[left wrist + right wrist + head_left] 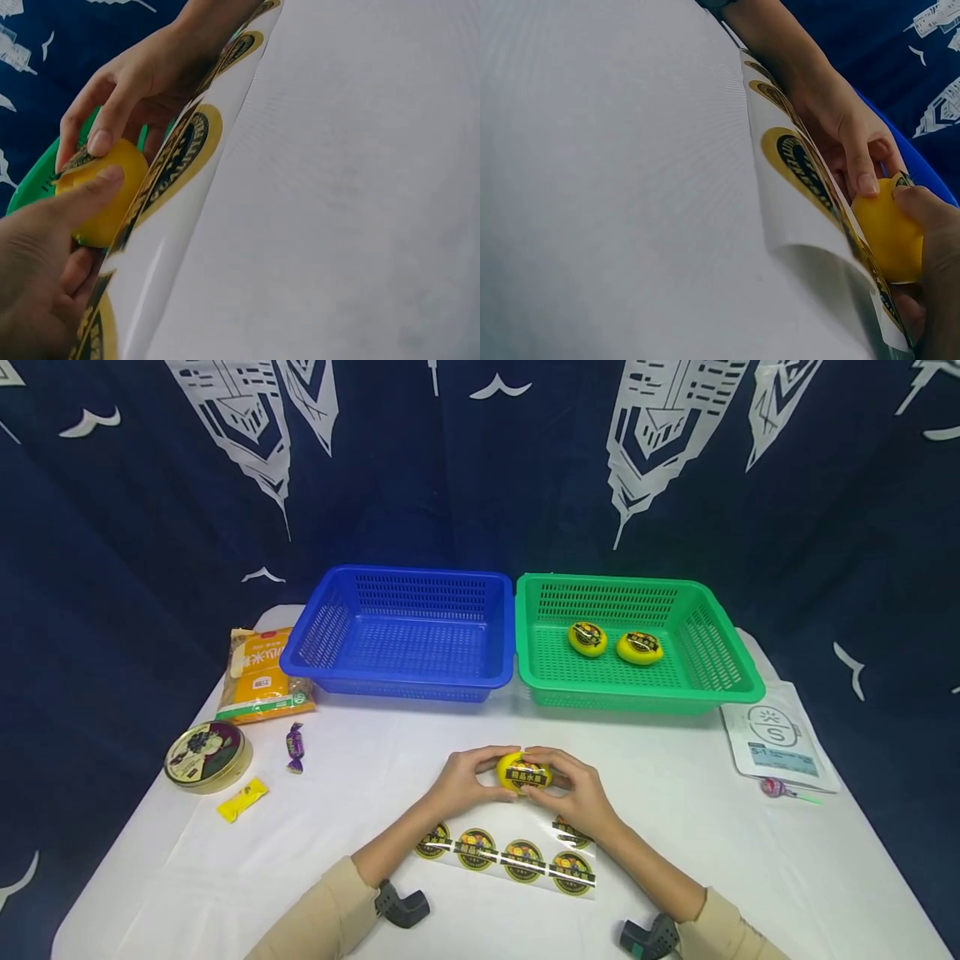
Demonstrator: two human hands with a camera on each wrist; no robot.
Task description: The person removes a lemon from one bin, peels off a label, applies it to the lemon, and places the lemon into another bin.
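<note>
Both hands hold a yellow lemon (507,770) above the table's middle. A round black and gold label (527,775) covers its upper face. The left hand (465,783) grips the lemon's left side, its thumb on the near edge. From the right, the right hand (574,787) pinches it between thumb and fingers, with the thumb by the label's edge in the right wrist view. Just below the hands lies a sheet of round labels (499,858), partly covered by the right forearm; its edge curls up in the right wrist view (810,259).
A green basket (637,697) behind holds two labelled lemons (587,639). Beside it stands a blue basket (397,683). At left are an orange food bag (258,681), round tin (208,756), purple candy (295,748) and yellow packet (242,800). A white pouch (780,735) and lollipop (774,787) lie right.
</note>
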